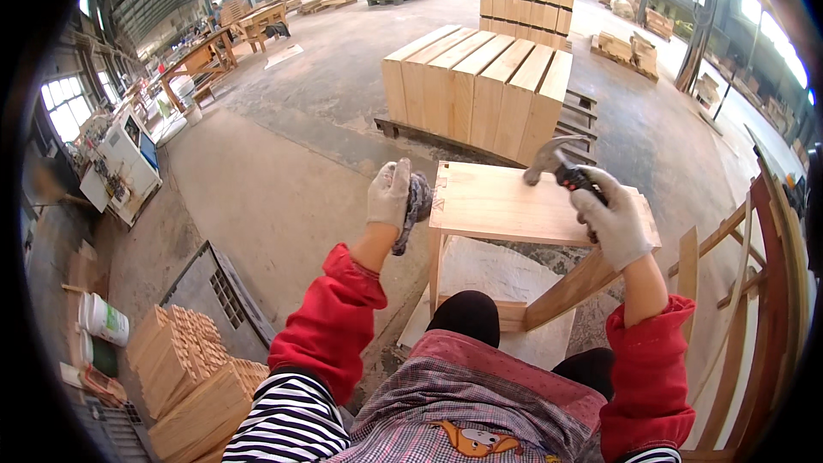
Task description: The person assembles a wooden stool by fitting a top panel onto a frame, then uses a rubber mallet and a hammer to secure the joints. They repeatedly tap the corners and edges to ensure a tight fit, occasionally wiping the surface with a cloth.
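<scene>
In front of me a pale wooden box frame (506, 197) stands with dovetailed corner joints showing at its left end. My left hand (389, 197), in a whitish work glove, is closed around a bunched dark grey rag (417, 206) beside that end. Whether the rag touches the wood, I cannot tell. My right hand (613, 219), gloved as well, grips a claw hammer (576, 177) by its black and red handle. The hammer's metal head is over the far edge of the top board. Inside the frame, a pale sheet shows below the top board.
Beyond the frame, a stack of finished wooden boxes (476, 77) sits on a dark pallet (579, 124). Stacked jointed boards (184, 360) and white buckets (103, 319) are at lower left, near a grey metal panel (214, 300). Wooden racks (746, 291) stand close on my right.
</scene>
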The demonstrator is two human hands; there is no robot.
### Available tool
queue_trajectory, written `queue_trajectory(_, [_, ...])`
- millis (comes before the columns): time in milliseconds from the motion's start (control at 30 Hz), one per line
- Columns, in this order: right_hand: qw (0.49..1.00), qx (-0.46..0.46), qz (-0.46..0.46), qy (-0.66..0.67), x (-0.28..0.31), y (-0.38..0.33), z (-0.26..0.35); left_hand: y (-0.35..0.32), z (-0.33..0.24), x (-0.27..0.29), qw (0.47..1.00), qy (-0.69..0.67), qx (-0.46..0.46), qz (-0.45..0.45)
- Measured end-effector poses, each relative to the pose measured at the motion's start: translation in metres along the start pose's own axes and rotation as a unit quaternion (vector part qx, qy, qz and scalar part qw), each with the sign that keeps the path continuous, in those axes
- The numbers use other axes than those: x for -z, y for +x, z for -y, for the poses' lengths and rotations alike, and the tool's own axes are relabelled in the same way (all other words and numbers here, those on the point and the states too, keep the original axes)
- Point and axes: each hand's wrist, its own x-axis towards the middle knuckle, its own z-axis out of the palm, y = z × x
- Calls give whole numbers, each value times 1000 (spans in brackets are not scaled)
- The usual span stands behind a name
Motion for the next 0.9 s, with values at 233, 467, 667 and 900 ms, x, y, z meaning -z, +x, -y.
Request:
queue_trajectory(233, [996, -56, -21, 60, 4, 1, 4, -33, -78, -2, 960, 106, -26, 257])
queue_trajectory(467, [995, -46, -14, 93, 6, -2, -1, -33, -100, -13, 931, 191, 37, 309])
queue_trajectory(667, [993, -34, -1, 113, 5, -6, 1, -8, -96, -20, 945, 150, 127, 262])
queue_trajectory(900, [993, -19, 3, 118, 4, -8, 0, 35, -64, -19, 962, 129, 103, 215])
